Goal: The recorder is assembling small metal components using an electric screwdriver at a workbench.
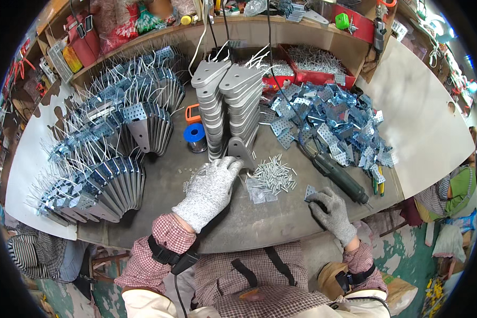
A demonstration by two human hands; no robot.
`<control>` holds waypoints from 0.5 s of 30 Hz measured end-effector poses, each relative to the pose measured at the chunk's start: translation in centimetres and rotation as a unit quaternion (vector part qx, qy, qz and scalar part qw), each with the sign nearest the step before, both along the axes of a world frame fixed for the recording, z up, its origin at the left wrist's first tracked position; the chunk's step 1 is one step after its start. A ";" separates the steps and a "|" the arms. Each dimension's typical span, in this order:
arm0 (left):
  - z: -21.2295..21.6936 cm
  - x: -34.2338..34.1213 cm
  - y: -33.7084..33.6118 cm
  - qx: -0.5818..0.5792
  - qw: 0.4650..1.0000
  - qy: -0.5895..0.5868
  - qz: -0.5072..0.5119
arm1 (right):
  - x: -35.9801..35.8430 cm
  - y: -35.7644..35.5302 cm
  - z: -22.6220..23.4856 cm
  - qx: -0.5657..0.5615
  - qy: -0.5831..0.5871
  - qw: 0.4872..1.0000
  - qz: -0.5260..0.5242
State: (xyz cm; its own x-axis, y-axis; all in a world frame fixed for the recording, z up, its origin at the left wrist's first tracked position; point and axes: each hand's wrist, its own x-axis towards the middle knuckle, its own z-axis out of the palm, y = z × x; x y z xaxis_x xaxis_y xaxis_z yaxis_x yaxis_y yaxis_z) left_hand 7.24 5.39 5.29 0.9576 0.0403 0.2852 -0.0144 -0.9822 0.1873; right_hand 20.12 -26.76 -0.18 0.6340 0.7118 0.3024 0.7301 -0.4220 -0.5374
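Observation:
My left hand [211, 186], in a pale grey knit glove, is closed on the edge of a grey triangular metal plate [239, 150] with holes. That plate stands tilted before two tall stacks of like plates [242, 100]. My right hand [333, 213], in a darker grey glove, pinches a small perforated metal bracket [310, 191] low over the table. Between my hands lies a pile of small screws [277, 174], partly over a clear plastic bag [262, 192].
An electric screwdriver [336, 175] lies right of the screws, before a heap of blue-silver brackets [339, 116]. Rows of assembled pieces with white wires [106, 183] fill the left. A solder spool [195, 137] stands beside the stacks. Red bins [323, 75] hold small hardware.

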 end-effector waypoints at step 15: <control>-4.6 6.6 2.7 0.641 0.755 -0.101 -0.090 | -0.4 0.2 0.0 0.005 -0.007 1.000 0.002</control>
